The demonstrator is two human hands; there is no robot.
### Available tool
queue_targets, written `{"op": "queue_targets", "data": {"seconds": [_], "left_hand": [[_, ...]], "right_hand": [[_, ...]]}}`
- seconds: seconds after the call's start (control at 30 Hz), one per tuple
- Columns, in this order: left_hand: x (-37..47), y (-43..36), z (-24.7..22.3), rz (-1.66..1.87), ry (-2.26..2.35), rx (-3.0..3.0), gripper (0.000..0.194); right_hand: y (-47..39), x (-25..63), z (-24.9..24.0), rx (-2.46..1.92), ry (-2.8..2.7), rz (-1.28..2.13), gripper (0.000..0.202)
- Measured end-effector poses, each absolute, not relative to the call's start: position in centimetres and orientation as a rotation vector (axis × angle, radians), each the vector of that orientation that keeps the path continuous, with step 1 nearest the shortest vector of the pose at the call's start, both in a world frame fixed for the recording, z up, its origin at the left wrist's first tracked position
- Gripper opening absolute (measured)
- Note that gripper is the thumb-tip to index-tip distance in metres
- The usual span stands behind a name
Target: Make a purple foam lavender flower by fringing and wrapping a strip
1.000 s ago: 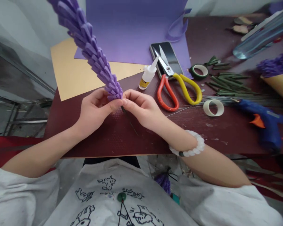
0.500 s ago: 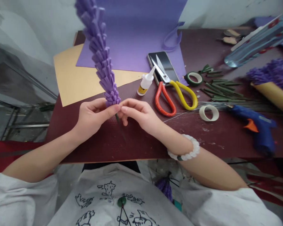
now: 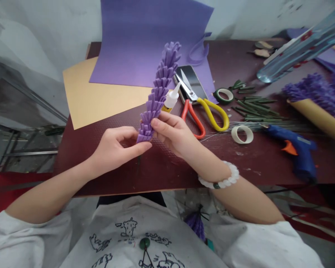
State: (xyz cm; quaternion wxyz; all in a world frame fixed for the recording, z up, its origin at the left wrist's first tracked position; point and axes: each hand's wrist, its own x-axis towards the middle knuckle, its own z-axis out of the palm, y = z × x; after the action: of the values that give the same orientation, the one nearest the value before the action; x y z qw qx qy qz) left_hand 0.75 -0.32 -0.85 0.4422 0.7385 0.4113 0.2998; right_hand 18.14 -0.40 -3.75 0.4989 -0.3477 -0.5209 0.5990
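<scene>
A purple artificial lavender stalk [image 3: 159, 89], built from layered fringed foam, leans up and to the right over the table. Its lower end is pinched between the thumb and fingers of my left hand [image 3: 117, 149]. Just above that, my right hand [image 3: 175, 132] grips the stalk's right side with thumb and fingers. Below my left hand the thin green stem is hardly visible. Behind the stalk and my right hand stands a small glue bottle [image 3: 171, 98], partly covered. Scissors [image 3: 194, 97] with one red and one yellow handle lie open, their blades over a phone [image 3: 194, 80].
A purple foam sheet [image 3: 145, 41] overlaps a tan sheet [image 3: 100, 96] at the back. Rightward lie green tape [image 3: 223, 96], green stem pieces [image 3: 257, 108], a white tape roll [image 3: 242, 134], a blue glue gun [image 3: 293, 145], a wrapped lavender bunch [image 3: 318, 95] and a clear bottle [image 3: 293, 52].
The lavender stalk has swung from leaning left to leaning right, and its whole top now shows. My left hand is slightly lower; my right hand has moved from the stem up onto the petals.
</scene>
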Motion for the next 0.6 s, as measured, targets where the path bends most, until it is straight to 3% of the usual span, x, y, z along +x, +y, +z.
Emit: {"op": "queue_targets", "data": {"seconds": [0.23,0.6], "left_hand": [[0.8,-0.2,-1.1,0.595,0.828,1.487,0.021],[1.0,-0.6,-0.9,0.625,0.738,1.373,0.014]], "right_hand": [[-0.7,18.7,-2.4,-0.804,-1.240,1.614,0.037],[-0.8,18.6,-2.9,-0.748,-1.031,1.614,0.026]]}}
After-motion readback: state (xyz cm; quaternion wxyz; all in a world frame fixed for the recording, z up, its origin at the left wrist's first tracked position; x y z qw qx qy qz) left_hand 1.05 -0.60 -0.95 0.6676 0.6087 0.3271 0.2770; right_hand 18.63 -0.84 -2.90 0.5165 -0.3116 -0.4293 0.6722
